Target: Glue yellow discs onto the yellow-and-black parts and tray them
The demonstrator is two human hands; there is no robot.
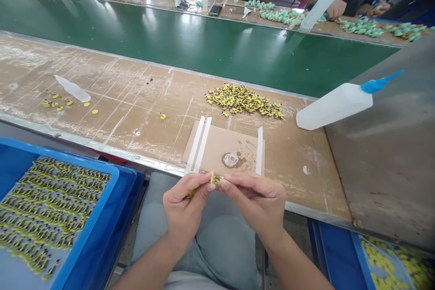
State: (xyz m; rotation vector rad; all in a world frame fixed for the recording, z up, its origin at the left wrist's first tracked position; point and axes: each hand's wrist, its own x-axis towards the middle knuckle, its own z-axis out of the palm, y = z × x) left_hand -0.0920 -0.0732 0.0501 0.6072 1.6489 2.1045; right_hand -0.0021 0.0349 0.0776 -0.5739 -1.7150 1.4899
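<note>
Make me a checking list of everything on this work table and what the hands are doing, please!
Surface: brown worn table with tape marks; green belt behind it.
Job's things: small yellow piece pinched between both hands; pile of yellow pieces; cardboard pad with a glue blob.
Clutter: big white bottle lying on its side; small bottle; loose yellow bits.
Grippers: left hand and right hand meet at the fingertips.
Cables: nothing seen.
Surroundings: blue tray of yellow pieces at left; other people's hands across the belt.
</note>
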